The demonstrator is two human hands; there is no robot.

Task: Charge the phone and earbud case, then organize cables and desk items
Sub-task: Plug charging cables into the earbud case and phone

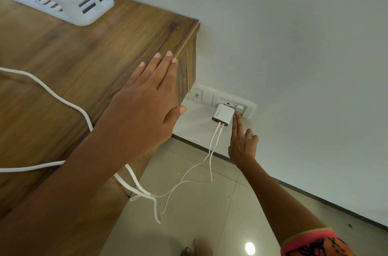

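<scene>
The step in hand seems to be the giving of power for charging. The right hand reaches down to the white wall socket plate. Its first two fingers are straight, with the tips at the small white switch just beside the white square charger block; it holds nothing. The left hand is flat and open over the corner of the brown wooden bench, also holding nothing. Two thin white cables are plugged in the charger and hang toward the bench edge. The phone and earbud case are not in view. The next move, I judge, calls for a short firm press on the switch without knocking the charger loose
</scene>
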